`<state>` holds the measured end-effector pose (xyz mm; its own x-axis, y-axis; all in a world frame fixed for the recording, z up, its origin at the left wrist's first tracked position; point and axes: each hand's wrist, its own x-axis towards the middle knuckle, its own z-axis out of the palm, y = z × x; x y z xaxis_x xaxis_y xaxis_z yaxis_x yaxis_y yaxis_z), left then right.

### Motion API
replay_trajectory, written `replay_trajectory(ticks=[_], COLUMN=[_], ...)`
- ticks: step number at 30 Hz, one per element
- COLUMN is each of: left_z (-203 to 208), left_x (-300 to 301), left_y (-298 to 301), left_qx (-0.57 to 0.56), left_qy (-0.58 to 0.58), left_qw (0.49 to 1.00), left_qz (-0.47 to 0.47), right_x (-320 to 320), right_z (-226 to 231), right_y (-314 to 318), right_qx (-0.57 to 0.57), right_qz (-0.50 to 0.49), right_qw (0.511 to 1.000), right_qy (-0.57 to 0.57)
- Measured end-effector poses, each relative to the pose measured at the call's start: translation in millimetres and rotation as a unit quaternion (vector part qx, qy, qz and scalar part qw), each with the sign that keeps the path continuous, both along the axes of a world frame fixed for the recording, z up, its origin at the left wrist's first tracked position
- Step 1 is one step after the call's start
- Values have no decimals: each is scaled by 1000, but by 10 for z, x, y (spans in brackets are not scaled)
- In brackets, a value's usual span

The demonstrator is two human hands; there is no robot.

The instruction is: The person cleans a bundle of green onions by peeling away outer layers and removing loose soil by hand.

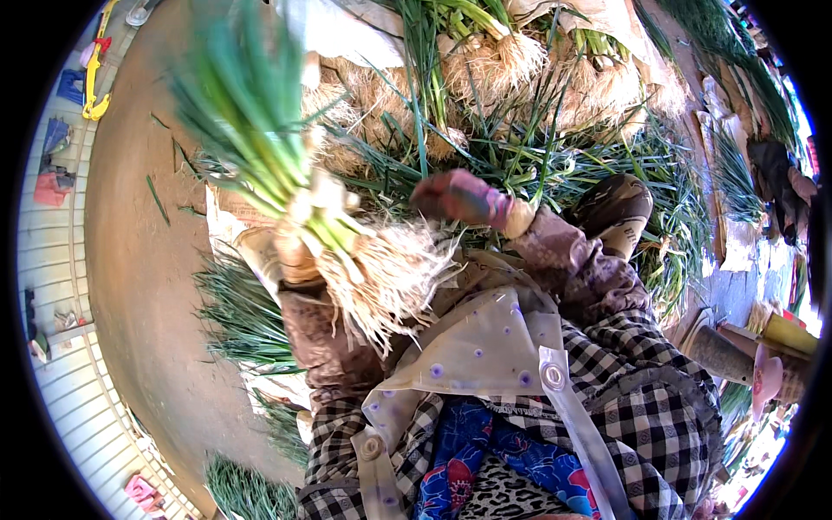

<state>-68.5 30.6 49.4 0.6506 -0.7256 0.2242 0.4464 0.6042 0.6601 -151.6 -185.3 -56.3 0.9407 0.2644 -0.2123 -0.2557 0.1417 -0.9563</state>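
My left hand (293, 253) is closed around a thick bunch of green onions (328, 227), held up at the left. Its green tops point up and away and are blurred; the pale, stringy roots hang toward my lap. The bunch hides part of that hand. To the right of it, my right hand (464, 199) wears a multicoloured glove, its fingers curled in and smeared a little. Whether anything lies in those fingers is hidden. Below and beyond that hand spread loose green onions (529, 160).
Root-heavy bundles of green onions (494, 65) are stacked at the far side. More onion tops (243, 308) lie along the left, beside bare brown floor (139, 260). A dark shoe (614, 212) stands among the leaves. At the right is a grey tub (718, 351). A clear spotted apron (472, 351) covers my lap.
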Motion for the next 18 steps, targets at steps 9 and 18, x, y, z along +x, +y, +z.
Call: replay_trajectory(ticks=[9,18], left_z=[-562,-907], left_x=[379,310], left_y=[65,-23], left_qx=[92,13], left_qy=[31,99], left_qw=[991,994], left_qz=[89,-35], right_x=[1390,1215], right_z=[-575,-756], right_y=[-177,-452], right_qx=[-388,-618], right_qz=[-271,-122], right_qw=[877,774], right_qy=[82,-65])
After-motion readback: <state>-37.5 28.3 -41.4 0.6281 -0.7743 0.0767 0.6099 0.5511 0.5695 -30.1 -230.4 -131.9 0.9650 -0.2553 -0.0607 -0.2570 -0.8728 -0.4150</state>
